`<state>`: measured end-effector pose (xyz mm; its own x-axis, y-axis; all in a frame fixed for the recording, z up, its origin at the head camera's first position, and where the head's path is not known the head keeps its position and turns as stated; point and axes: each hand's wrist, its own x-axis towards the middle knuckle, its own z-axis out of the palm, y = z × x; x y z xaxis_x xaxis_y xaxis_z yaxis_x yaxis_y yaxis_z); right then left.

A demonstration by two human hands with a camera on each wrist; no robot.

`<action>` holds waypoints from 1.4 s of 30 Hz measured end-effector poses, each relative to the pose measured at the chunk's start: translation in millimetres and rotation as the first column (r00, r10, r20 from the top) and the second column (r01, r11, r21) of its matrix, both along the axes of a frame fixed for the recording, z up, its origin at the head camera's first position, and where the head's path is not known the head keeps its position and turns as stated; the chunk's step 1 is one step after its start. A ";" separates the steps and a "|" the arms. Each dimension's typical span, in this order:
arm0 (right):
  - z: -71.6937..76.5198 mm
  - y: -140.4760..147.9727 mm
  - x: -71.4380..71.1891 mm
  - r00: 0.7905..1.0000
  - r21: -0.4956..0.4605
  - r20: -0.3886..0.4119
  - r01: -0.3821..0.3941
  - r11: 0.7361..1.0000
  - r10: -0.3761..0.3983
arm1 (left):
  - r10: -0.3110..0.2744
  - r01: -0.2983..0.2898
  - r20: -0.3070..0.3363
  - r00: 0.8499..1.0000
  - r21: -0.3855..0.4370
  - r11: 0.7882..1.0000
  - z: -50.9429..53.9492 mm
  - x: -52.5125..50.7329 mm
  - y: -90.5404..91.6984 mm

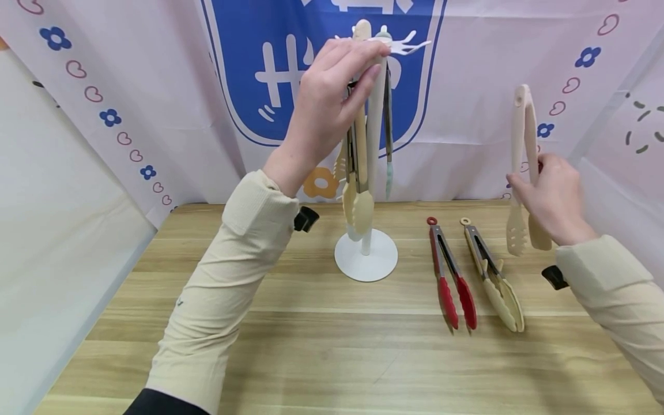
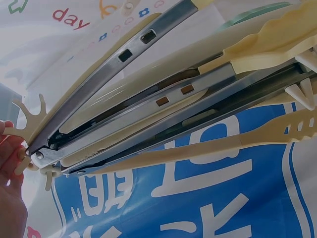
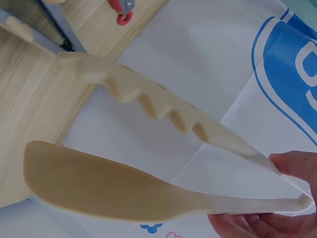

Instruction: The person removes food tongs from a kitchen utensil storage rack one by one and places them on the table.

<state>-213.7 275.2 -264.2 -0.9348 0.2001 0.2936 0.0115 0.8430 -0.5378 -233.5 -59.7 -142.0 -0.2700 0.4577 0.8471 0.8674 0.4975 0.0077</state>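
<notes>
Cream tongs (image 1: 517, 138) held aloft, tips down, near right rear corner of table (image 1: 311, 340); right hand (image 1: 557, 199) grips their arms. Left hand (image 1: 337, 86) pinches hooked top of stand (image 1: 363, 268), near rear edge. Step in hand seems to be handling tongs with stand steadied; next move likely calls for firm right grip. Red tongs (image 1: 446, 297), yellow tongs (image 1: 499, 302) lie between. Right wrist view shows wavy inner edge, unclear in head view; left wrist view bares metal-armed tongs (image 2: 136, 114), partly hand-covered in head view.

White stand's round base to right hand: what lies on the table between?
Head view: red-headed tongs, then, nearer the right hand, cream-headed tongs.
</notes>
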 end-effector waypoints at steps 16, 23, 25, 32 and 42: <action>-12.2 17.5 8.2 0.999 0.084 0.043 -0.006 0.996 0.003 | -0.009 0.009 0.006 1.000 0.002 1.000 0.2 0.6 -0.3; -17.8 24.7 13.6 0.998 0.112 0.055 -0.007 0.994 0.001 | -0.008 0.008 0.005 1.000 0.005 1.000 -0.4 0.5 0.3; -19.5 26.2 14.7 0.999 0.126 0.052 -0.005 0.992 -0.002 | -0.006 0.006 0.003 1.000 0.005 1.000 -0.2 0.4 0.4; -27.0 32.3 18.8 0.998 0.147 0.067 -0.006 0.989 -0.004 | -0.011 0.011 0.004 1.000 0.004 1.000 0.0 0.2 0.5; -39.2 41.3 25.8 0.993 0.194 0.114 -0.059 0.979 0.037 | -0.014 0.014 0.008 1.000 0.004 1.000 0.2 0.3 0.3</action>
